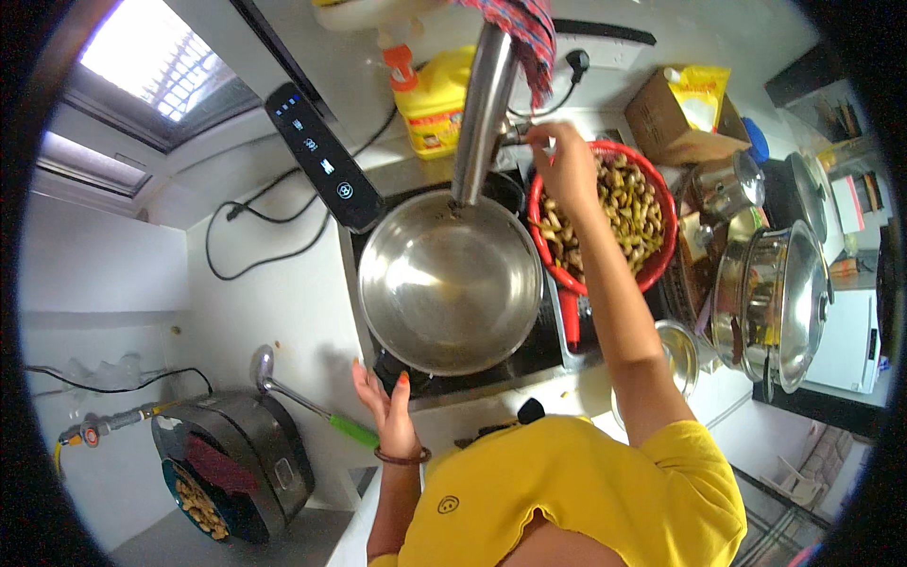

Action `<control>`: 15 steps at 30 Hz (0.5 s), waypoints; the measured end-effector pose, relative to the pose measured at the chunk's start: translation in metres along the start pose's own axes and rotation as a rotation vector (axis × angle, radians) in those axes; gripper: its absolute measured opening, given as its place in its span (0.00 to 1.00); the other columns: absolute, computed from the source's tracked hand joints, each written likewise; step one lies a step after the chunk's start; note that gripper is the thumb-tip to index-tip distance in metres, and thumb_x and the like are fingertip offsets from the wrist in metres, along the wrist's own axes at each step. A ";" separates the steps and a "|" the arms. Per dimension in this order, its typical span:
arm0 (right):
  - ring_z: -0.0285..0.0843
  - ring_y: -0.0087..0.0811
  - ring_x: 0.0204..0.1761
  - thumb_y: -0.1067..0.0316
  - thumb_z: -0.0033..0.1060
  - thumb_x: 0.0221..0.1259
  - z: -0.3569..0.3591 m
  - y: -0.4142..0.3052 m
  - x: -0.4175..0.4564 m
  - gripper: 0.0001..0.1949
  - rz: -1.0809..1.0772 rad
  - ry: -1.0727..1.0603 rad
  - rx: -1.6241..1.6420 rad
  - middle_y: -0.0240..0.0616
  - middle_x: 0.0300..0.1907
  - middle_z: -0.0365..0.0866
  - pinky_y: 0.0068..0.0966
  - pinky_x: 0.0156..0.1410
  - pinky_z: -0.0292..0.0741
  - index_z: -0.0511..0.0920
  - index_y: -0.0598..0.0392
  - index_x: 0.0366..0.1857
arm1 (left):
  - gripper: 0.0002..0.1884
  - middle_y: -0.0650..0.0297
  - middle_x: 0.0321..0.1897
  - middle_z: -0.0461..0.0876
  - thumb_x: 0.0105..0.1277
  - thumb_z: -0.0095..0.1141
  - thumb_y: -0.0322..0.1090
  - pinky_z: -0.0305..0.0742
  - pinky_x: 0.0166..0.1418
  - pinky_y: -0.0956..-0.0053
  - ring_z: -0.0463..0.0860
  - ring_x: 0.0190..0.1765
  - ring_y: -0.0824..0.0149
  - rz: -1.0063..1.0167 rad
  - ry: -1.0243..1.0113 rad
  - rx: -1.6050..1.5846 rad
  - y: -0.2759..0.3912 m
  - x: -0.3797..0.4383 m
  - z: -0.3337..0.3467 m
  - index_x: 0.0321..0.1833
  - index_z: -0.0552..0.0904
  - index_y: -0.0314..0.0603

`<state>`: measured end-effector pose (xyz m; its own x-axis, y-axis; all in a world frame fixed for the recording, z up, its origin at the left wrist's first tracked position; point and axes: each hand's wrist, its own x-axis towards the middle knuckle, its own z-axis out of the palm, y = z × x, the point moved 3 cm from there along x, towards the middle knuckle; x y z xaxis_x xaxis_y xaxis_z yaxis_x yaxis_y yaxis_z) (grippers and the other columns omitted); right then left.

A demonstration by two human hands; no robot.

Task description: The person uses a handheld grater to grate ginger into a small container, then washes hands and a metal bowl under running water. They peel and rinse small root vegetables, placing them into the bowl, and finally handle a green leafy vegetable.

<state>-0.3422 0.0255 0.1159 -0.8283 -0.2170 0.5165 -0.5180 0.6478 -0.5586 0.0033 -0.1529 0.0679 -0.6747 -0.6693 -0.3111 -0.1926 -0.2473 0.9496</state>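
A wide stainless steel pan (451, 283) sits on a black cooktop (542, 340), its metal handle (485, 117) pointing away from me. My left hand (390, 407) is held by the pan's near left rim, fingers apart and nothing in it. Beyond the far part of a red plastic colander (666, 212) reaches my right hand (565, 166). Its fingertips are at a small dark handle-like piece (516, 135) behind the pan handle; whether they grip it is unclear. Mushrooms with green strips (627, 205) fill the colander, partly hidden by my forearm.
A ladle (308, 400) with a green handle lies left, near a dark rice cooker (276, 446). A black touch panel (322, 159), yellow jug (439, 106) and checked cloth (528, 39) are at the back. A steamer pot (758, 305) and cardboard box (655, 117) stand right.
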 end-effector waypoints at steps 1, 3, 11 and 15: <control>0.74 0.49 0.40 0.68 0.61 0.49 -0.003 0.013 0.004 0.10 -0.047 0.087 -0.154 0.47 0.39 0.77 0.39 0.45 0.71 0.78 0.54 0.37 | 0.36 0.53 0.69 0.47 0.61 0.50 0.27 0.46 0.71 0.63 0.46 0.71 0.57 0.019 -0.062 -0.031 0.006 0.001 0.008 0.71 0.47 0.41; 0.75 0.49 0.43 0.63 0.60 0.52 -0.010 0.025 0.008 0.15 -0.031 0.124 -0.255 0.49 0.44 0.76 0.40 0.48 0.72 0.76 0.53 0.44 | 0.35 0.52 0.69 0.47 0.62 0.49 0.27 0.46 0.71 0.63 0.46 0.72 0.56 -0.033 -0.132 -0.088 0.017 0.004 0.025 0.70 0.48 0.42; 0.78 0.50 0.41 0.46 0.49 0.60 0.013 0.050 0.010 0.22 0.257 -0.354 -0.159 0.52 0.35 0.80 0.42 0.47 0.73 0.77 0.56 0.42 | 0.26 0.57 0.64 0.62 0.65 0.47 0.36 0.56 0.68 0.70 0.64 0.65 0.64 -0.309 -0.311 -0.359 0.016 0.033 0.083 0.66 0.62 0.43; 0.77 0.52 0.39 0.46 0.47 0.61 0.018 0.038 0.012 0.21 0.327 -0.396 -0.271 0.52 0.33 0.80 0.44 0.44 0.73 0.77 0.57 0.35 | 0.25 0.56 0.62 0.66 0.67 0.44 0.41 0.60 0.67 0.68 0.67 0.63 0.62 -0.425 -0.522 -0.521 0.013 0.051 0.098 0.65 0.63 0.40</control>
<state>-0.3755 0.0348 0.0889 -0.9799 -0.1968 0.0341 -0.1918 0.8797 -0.4352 -0.1038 -0.1219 0.0685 -0.8860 -0.0689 -0.4586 -0.2382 -0.7809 0.5775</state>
